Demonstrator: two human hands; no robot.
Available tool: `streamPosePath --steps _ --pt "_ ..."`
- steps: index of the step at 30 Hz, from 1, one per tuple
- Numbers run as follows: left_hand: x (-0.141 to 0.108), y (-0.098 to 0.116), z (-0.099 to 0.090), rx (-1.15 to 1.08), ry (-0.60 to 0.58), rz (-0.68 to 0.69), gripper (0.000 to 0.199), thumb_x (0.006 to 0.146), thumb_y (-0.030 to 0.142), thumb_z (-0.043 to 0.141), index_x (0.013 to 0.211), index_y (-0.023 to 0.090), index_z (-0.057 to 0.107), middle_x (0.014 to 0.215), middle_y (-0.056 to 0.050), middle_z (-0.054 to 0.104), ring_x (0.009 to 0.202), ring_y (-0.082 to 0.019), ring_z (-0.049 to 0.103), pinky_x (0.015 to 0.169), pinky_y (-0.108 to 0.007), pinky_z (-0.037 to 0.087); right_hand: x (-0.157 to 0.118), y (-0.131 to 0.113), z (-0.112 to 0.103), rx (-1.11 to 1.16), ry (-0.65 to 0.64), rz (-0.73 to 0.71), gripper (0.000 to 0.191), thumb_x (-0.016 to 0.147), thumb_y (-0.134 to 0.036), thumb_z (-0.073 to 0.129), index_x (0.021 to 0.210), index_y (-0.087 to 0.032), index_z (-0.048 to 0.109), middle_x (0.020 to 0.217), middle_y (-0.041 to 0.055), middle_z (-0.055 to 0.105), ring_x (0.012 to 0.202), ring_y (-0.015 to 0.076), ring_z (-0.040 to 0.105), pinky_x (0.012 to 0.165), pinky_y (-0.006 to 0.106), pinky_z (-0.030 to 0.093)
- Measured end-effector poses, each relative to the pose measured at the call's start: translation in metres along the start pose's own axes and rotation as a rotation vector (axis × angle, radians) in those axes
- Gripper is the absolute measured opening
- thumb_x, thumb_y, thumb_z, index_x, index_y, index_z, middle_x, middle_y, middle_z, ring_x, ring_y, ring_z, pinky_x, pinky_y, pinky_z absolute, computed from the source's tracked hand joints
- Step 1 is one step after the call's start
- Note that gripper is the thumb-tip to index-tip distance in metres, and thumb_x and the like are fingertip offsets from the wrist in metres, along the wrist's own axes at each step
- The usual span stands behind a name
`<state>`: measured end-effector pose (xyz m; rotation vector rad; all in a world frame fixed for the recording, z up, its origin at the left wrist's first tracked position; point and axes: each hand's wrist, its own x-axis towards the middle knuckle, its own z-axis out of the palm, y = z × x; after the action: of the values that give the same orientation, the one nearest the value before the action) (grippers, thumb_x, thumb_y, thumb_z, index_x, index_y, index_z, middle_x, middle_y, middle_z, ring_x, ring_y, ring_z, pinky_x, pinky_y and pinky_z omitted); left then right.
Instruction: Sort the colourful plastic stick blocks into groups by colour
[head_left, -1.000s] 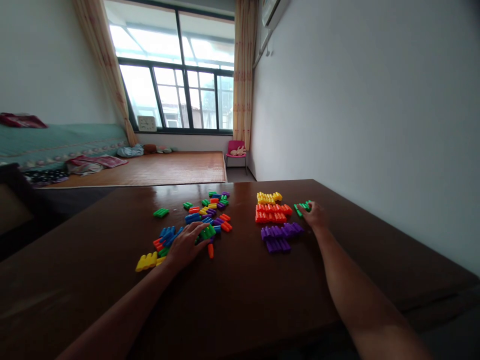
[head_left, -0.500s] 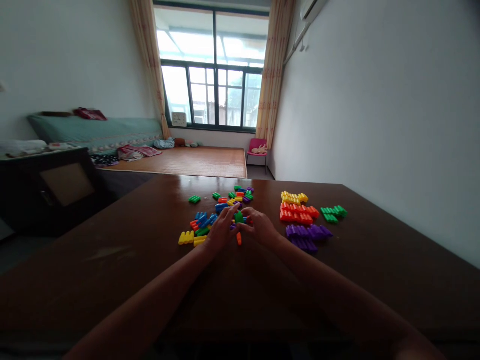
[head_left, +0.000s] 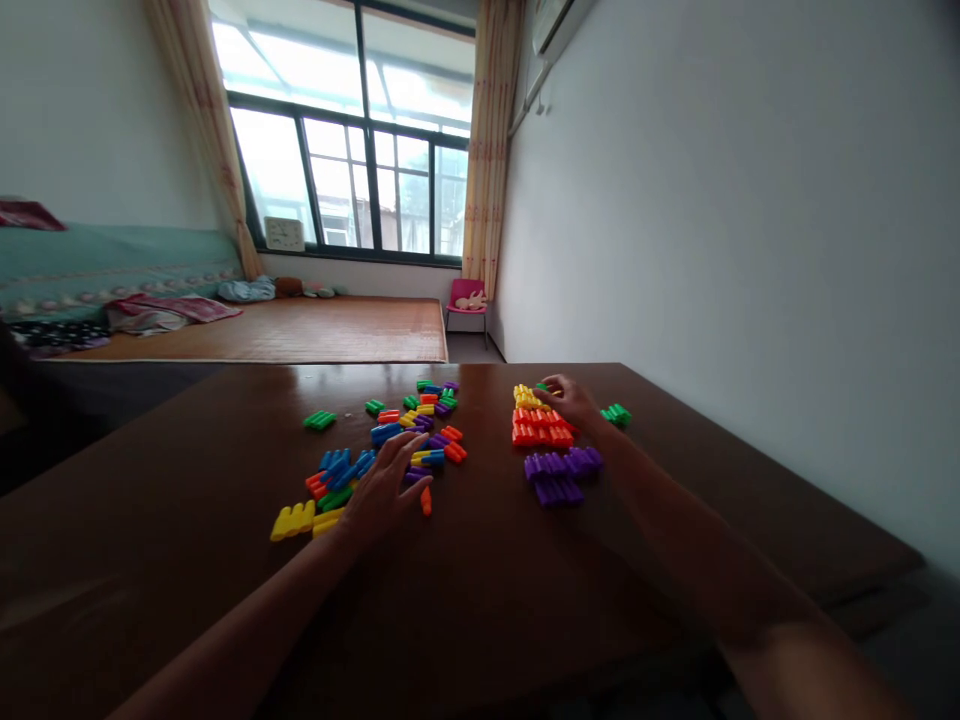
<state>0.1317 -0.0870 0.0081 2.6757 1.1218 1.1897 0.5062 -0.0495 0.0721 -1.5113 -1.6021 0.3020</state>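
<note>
My left hand [head_left: 381, 487] rests over a mixed pile of plastic building blocks, its fingers spread and stretched out. Around it lie blue blocks [head_left: 346, 468], a yellow block [head_left: 292, 521] and a small orange block [head_left: 426, 500]. On the right, my right hand [head_left: 574, 402] pinches a green block [head_left: 541, 387] just behind the yellow row [head_left: 524, 397]. Rows of orange blocks [head_left: 541, 429] and purple blocks [head_left: 559, 474] sit nearer to me. Part of another green group [head_left: 618, 414] shows beyond my right forearm.
All the blocks lie on a dark, glossy table [head_left: 480, 600]. A wall [head_left: 712, 250] runs along its right side. Behind the table are a bed [head_left: 345, 328] and a pink chair [head_left: 468, 295] with a soft toy on it.
My right hand has left the pile and moved right, carrying the green block to the sorted rows. My left hand stays over the pile. The camera view has turned right.
</note>
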Motion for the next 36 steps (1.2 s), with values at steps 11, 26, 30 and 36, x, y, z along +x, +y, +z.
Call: streamPosePath --steps 11,26,30,36 --pt "-0.002 -0.018 0.004 0.049 -0.039 -0.009 0.042 0.093 0.035 0.050 0.134 0.028 0.051 0.135 -0.007 0.054 0.124 -0.025 0.054 0.102 -0.040 0.049 0.038 0.139 -0.064 -0.873 -0.027 0.359 0.049 0.074 -0.057 0.066 0.098 -0.015 0.066 0.102 0.0175 0.068 0.095 0.0262 0.065 0.079 0.034 0.048" --pt "-0.001 -0.016 -0.005 0.033 -0.001 -0.018 0.035 0.093 0.034 0.047 0.125 0.026 0.059 0.128 -0.007 0.059 0.118 -0.025 0.058 0.100 -0.041 0.050 0.039 0.110 -0.083 -0.784 0.182 0.315 0.045 0.088 -0.053 0.049 0.099 -0.014 0.068 0.102 0.0181 0.067 0.094 0.0269 0.063 0.082 0.037 0.047" --pt "0.005 -0.021 -0.016 0.102 0.051 -0.047 0.035 0.093 0.033 0.045 0.124 0.027 0.060 0.126 -0.006 0.061 0.117 -0.024 0.057 0.102 -0.041 0.047 0.024 0.075 -0.066 -0.545 0.276 0.145 0.034 0.089 -0.041 0.046 0.094 -0.015 0.068 0.091 0.0124 0.070 0.082 0.0218 0.063 0.076 0.032 0.047" --pt "0.012 -0.060 -0.046 0.231 0.218 -0.294 0.035 0.090 0.026 0.043 0.116 0.019 0.065 0.115 -0.009 0.066 0.109 -0.023 0.060 0.101 -0.038 0.046 -0.036 -0.037 0.035 -0.117 0.090 -0.248 0.034 0.091 -0.043 0.045 0.100 -0.019 0.067 0.100 0.0077 0.069 0.073 0.0163 0.062 0.074 0.030 0.048"
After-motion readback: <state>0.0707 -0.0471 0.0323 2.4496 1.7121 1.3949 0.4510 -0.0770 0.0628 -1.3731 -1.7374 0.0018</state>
